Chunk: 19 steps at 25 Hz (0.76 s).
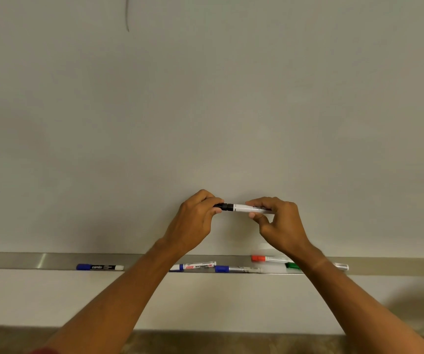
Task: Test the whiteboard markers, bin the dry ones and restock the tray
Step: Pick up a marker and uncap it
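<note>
From the head camera, both hands are raised in front of the whiteboard, holding one black-capped marker level between them; the left hand has its fingers curled round the black cap end, the thumb and forefinger closed on it; the right hand pinches the white barrel between thumb below and fingers above, the remaining fingers loosely bent; the marker lies horizontal, cap to the left, just in front of the board and well above the tray; whether the cap is fully seated or partly drawn off cannot be told. Below the hands runs the metal tray along the board's lower edge; on it lies a blue-capped marker with a black barrel off to the left, apart from the others; a second blue-capped marker with a white barrel lies partly behind the left forearm; a third blue-capped marker lies just right of it; a red-capped marker and a green-capped marker lie near the right wrist, partly hidden by it; a thin dark stroke marks the board at upper left.
</note>
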Motion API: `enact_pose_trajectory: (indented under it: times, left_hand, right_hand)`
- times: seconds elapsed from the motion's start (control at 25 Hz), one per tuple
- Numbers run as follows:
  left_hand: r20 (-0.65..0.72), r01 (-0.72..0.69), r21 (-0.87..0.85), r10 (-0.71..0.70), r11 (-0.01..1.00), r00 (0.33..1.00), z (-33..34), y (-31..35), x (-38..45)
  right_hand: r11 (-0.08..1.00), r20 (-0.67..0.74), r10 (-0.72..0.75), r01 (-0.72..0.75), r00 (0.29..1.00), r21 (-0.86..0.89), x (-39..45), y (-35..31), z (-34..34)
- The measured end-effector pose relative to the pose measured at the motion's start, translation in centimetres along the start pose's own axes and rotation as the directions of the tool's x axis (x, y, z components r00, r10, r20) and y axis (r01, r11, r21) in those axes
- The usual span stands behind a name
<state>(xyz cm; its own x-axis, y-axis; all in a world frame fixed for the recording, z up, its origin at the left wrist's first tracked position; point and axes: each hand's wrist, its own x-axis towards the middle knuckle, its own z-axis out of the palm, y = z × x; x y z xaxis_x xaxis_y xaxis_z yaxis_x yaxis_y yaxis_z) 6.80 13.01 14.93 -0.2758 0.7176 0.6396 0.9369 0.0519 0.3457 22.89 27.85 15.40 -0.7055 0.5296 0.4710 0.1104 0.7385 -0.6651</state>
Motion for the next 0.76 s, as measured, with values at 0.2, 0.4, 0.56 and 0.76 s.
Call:
enact_pose_trajectory:
  times: [0.2, 0.4, 0.56, 0.76]
  left_hand:
    - [0.008, 0.024, -0.009, -0.024, 1.0, 1.0, 0.6, 0.5, -0.6]
    - [0.007, 0.035, -0.001, -0.035, 0.999, 0.999, 0.9, 0.9, -0.8]
    - [0.005, 0.041, 0.006, -0.041, 0.999, 0.999, 1.2, 0.8, -1.2]
    - [0.01, 0.046, 0.004, -0.046, 0.999, 0.999, 1.8, 0.7, -2.1]
  right_hand:
    - [0.997, 0.013, -0.039, 0.04, 0.999, -0.062, -0.3, 0.7, 0.4]
    - [0.999, -0.022, -0.046, 0.046, 0.999, -0.029, -1.1, 1.1, 1.0]
    - [0.999, -0.018, -0.04, 0.039, 0.999, -0.025, -1.3, 1.4, 1.6]
    - [0.995, 0.004, -0.073, 0.074, 0.997, -0.065, -1.6, 2.1, 1.9]
